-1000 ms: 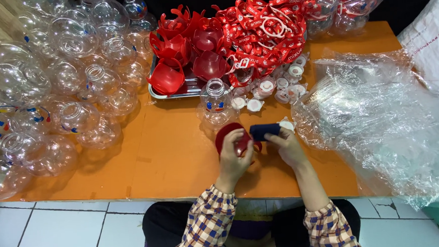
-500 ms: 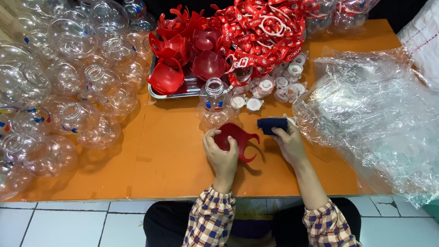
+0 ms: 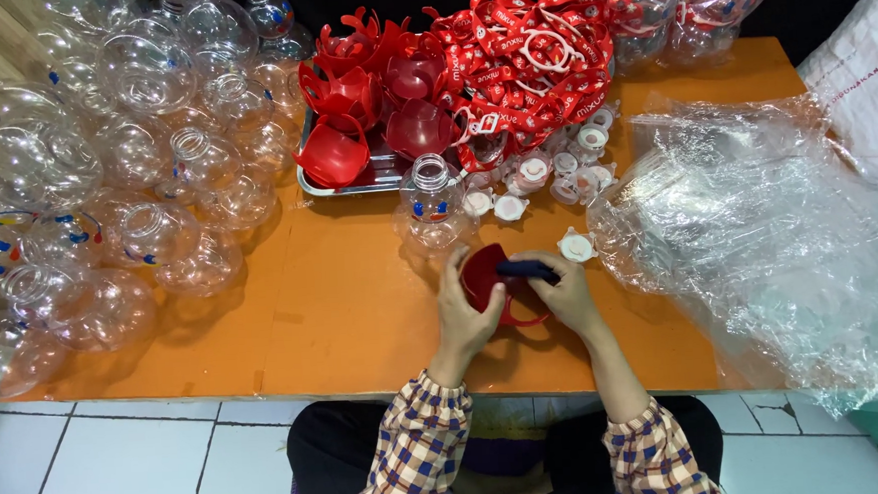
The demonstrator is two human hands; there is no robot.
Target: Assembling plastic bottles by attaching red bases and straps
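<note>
The left hand (image 3: 465,311) is curled around the near left side of a red plastic cup-shaped piece (image 3: 485,275), its fingers closed on the rim so that the piece is gripped just above the orange tabletop (image 3: 342,302). The right hand (image 3: 561,291) meets it from the other side, its fingers pinched shut on a small dark blue oblong object (image 3: 526,268) that lies across the open mouth of the red piece; whether the two parts touch cannot be told. A thin red loop (image 3: 523,321) curves out beneath the red piece, between the two wrists. Both forearms wear sleeves of checked cloth in brown, white and blue (image 3: 420,448). Just beyond the hands stands a clear round plastic bottle with an open neck (image 3: 431,212), upright, and beside it to the right lies a scatter of small white plastic caps (image 3: 545,176), one of them (image 3: 576,247) close to the right fingers. Farther back a shallow metal tray (image 3: 351,184) carries more red cup-shaped pieces (image 3: 372,105), with a heap of red straps (image 3: 524,62) just beside it. To the left a big pile of clear round bottles (image 3: 105,174) covers that end of the table, and to the right spreads a crumpled clear plastic bag (image 3: 759,230).
</note>
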